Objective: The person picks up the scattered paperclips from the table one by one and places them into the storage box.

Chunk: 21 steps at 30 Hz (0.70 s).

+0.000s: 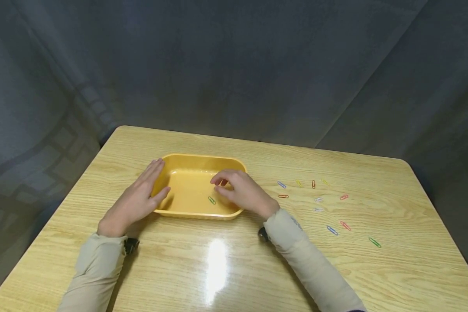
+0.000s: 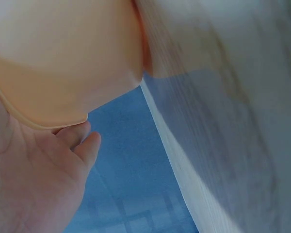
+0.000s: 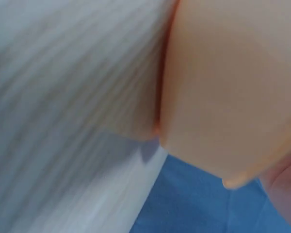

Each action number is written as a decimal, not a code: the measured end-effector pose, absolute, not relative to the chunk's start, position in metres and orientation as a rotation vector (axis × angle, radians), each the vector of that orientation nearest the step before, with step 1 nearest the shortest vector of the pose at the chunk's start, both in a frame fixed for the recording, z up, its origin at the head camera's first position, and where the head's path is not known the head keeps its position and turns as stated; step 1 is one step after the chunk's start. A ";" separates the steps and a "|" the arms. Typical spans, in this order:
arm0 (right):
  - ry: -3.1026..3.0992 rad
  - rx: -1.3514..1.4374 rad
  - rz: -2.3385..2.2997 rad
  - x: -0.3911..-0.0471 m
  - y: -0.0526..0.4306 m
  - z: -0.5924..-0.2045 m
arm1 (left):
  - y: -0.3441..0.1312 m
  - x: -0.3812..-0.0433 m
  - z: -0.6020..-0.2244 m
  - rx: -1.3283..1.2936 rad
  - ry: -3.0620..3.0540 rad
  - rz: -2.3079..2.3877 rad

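Observation:
A yellow plastic tray (image 1: 191, 215) stands on the wooden table, with a green paper clip (image 1: 212, 200) lying on its floor. My left hand (image 1: 138, 195) rests on the tray's left rim, fingers extended along it and thumb reaching over the inside. In the left wrist view, the palm (image 2: 39, 179) lies against the tray's rim (image 2: 43, 124). Over the right part of the tray hovers my right hand (image 1: 239, 188), its fingers loosely bent and thumb apart from them. Nothing shows between those fingers. Only a sliver of that hand (image 3: 286, 189) appears in the right wrist view.
Several loose paper clips are scattered on the table right of the tray, among them a blue one (image 1: 282, 184), a red one (image 1: 313, 184), a pink one (image 1: 345, 225) and a green one (image 1: 375, 242). A dark curtain (image 1: 218, 69) hangs behind the table (image 1: 171, 268).

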State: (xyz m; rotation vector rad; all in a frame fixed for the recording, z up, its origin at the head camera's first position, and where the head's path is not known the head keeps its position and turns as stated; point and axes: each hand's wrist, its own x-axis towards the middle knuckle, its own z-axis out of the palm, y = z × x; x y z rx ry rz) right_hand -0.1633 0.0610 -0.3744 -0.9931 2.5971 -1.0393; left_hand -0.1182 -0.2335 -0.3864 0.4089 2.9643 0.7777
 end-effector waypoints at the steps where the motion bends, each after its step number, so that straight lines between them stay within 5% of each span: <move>1: 2.603 -0.987 -1.062 -0.163 0.063 -0.373 | -0.233 -0.118 -0.387 0.408 2.969 0.775; 21: 2.785 -1.027 -1.240 -0.156 0.106 -0.363 | -0.236 -0.119 -0.383 0.403 2.942 0.791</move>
